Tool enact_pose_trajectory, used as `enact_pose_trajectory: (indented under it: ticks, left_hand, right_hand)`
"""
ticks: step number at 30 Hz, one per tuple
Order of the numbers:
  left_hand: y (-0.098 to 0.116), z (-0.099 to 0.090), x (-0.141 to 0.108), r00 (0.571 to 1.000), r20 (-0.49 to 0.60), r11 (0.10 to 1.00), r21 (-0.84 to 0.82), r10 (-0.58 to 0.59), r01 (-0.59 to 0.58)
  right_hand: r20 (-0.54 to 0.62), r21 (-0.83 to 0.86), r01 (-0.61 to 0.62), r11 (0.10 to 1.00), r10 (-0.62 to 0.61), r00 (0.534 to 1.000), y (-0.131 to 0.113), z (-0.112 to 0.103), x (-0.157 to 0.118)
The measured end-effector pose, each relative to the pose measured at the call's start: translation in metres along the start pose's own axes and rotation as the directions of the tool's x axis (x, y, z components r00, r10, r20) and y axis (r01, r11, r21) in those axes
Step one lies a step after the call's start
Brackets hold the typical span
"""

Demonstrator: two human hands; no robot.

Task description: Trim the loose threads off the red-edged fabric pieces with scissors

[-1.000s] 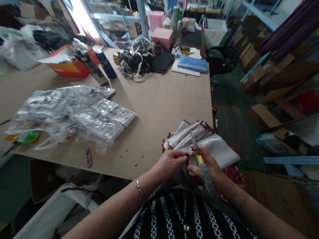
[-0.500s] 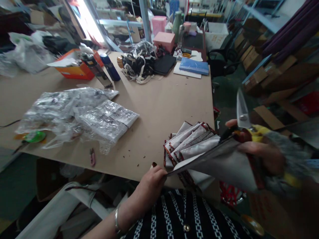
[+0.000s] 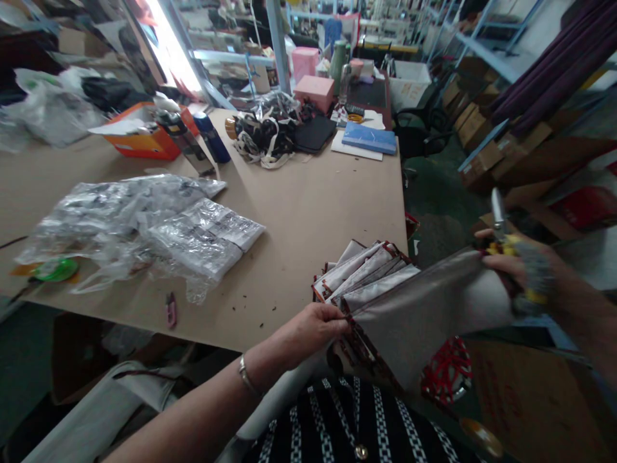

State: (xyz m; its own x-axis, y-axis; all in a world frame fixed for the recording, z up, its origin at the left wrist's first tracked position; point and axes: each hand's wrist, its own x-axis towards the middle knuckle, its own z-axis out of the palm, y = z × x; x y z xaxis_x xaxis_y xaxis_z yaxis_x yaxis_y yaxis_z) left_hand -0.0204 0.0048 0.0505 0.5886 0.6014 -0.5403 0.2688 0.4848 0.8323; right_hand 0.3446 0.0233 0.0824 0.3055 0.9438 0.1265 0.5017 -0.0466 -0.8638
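My left hand (image 3: 315, 326) is closed on the near-left edge of a grey fabric piece (image 3: 414, 315) with a dark red-brown border. The fabric is stretched to my right hand (image 3: 513, 267), whose fingers grip its far end. That same hand also holds a pair of scissors (image 3: 498, 209), blades pointing up and yellow wrapping about the handles. Under and behind the held piece lies a fanned stack of similar pale grey fabric pieces (image 3: 354, 273) with red-brown edging, at the table's near right corner.
Clear plastic-wrapped packs (image 3: 207, 235) cover the left of the table (image 3: 308, 212). Pink thread snips (image 3: 171, 310) lie near the front edge. Farther back are an orange box (image 3: 149, 145), a blue bottle (image 3: 212, 138) and a blue folder (image 3: 369, 138). Cardboard boxes (image 3: 520, 151) stand at right.
My right hand has moved right and outward with the scissors, drawing the fabric wider and flatter. My left hand has shifted up and to the right along with its edge.
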Motion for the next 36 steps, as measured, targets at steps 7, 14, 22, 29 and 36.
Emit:
enact_pose_trajectory:
  ticks: [7,14,22,29,36]
  left_hand:
    - [-0.04,0.005,0.054,0.973,-0.194,0.992,-0.039,-0.125,0.12]
    - [-0.043,0.001,0.046,0.987,-0.121,0.981,-0.174,-0.108,0.086]
    - [-0.044,0.003,0.046,0.986,-0.12,0.978,-0.186,-0.117,0.093]
    - [-0.041,0.007,0.045,0.988,-0.089,0.967,-0.231,-0.128,0.105]
    - [-0.041,0.008,0.044,0.986,-0.103,0.974,-0.201,-0.128,0.105]
  right_hand:
    - [0.23,-0.198,-0.084,0.977,0.129,0.965,0.005,0.056,-0.042]
    - [0.865,0.018,-0.621,0.783,0.3,0.403,0.005,0.11,-0.151]
    - [0.889,0.002,-0.649,0.76,0.296,0.349,0.016,0.128,-0.164]
    - [0.878,0.032,-0.613,0.789,0.271,0.395,0.014,0.138,-0.153]
    - [0.843,0.102,-0.568,0.817,0.232,0.484,0.014,0.151,-0.15]
